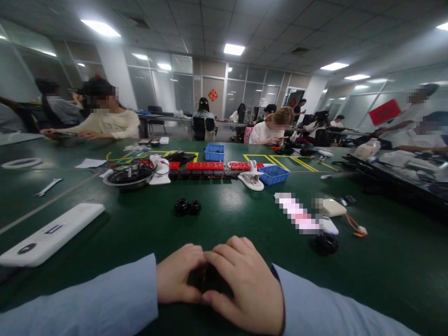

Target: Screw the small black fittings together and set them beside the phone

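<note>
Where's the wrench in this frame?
In the head view, the wrench lies at the left of the green tabletop, between the long white device in front and the white ring behind it.

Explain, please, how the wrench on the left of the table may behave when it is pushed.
The wrench looks metallic, so it should stay stiff. Lying flat with a long, thin body, it would probably slide or swivel rather than roll.
</note>
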Motion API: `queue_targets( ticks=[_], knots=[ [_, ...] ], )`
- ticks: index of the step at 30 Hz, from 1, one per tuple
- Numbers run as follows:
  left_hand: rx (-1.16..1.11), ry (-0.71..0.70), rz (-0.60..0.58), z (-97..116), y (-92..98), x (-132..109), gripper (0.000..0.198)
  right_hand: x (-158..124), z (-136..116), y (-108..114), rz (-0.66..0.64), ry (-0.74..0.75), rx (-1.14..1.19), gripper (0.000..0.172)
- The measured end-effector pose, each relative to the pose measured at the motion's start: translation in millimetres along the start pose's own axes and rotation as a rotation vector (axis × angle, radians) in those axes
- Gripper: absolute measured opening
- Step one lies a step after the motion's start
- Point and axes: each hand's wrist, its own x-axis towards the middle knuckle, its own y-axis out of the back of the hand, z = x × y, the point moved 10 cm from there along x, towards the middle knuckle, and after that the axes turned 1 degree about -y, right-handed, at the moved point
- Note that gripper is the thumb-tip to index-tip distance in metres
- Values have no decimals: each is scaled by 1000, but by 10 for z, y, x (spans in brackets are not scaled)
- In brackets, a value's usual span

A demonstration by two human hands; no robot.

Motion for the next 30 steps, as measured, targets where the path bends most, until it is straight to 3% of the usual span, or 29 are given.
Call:
queue_targets(
  ticks=[3,9,30],
  knots=[
    [-29,9,13,16,26,7,44,-7,12,3,-25,-59,-7,45],
    [7,77,-18,-25,8,13,30,16,26,-151,-125,-54,-75,19],
    [-18,59,-27,-41,-7,11,31,54,-6,-183,-184,14,-111,23]
  ],
)
